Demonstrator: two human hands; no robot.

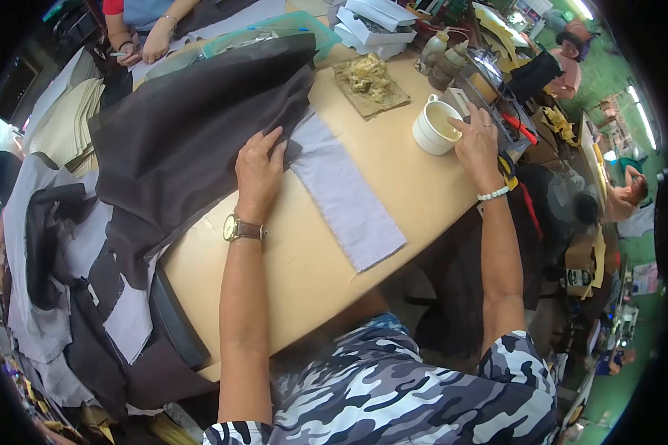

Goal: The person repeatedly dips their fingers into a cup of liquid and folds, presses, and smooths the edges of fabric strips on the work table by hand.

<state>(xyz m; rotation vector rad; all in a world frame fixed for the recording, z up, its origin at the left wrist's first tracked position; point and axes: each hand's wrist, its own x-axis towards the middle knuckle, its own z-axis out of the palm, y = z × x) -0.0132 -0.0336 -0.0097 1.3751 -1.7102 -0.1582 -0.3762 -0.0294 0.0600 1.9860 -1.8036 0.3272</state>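
My left hand [260,167] lies at the near edge of a large dark cloth [200,126], thumb and fingers apart, palm down. Beside its fingertips, a pale grey fabric strip [349,196] extends from under the dark cloth toward the table's near edge. On the right, my right hand [479,144] is at a white cup [432,133], with a digit over the rim and the other fingers beyond its outer side. The cup stands upright on the table; its contents are hard to make out.
A yellowish lump on a brown board [371,85], squeeze bottles [441,63], white boxes [376,26] and a green tray [323,37] stand farther back. Another person's hands [156,44] are across the table. Fabric pieces [41,297] hang at left. Tools sit in a rack [508,122].
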